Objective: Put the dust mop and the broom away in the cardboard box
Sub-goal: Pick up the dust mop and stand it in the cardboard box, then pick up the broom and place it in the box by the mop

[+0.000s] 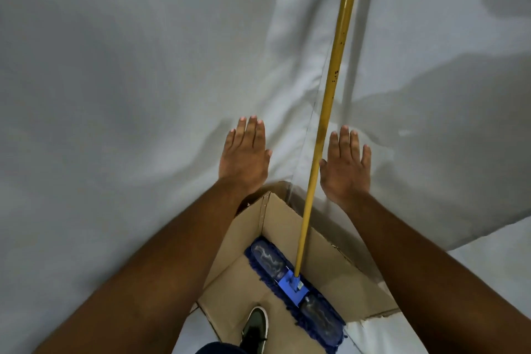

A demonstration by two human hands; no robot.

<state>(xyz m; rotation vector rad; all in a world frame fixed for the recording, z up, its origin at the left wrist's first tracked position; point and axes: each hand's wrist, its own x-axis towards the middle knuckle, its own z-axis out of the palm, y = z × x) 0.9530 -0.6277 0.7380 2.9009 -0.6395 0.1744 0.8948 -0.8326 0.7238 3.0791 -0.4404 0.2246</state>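
Observation:
The dust mop stands in the open cardboard box (290, 227) below me. Its blue fringed head (290, 282) lies flat on the box floor, and its long yellow handle (330, 95) leans up against the corner of the white walls. My left hand (244, 158) is held flat, fingers spread, left of the handle and not touching it. My right hand (346, 167) is likewise open just right of the handle, holding nothing. No broom is in view.
White fabric-covered walls (129, 80) meet in a corner directly behind the box. My dark shoe (255, 327) rests on the box's near flap. Pale floor (488, 261) shows at the lower right.

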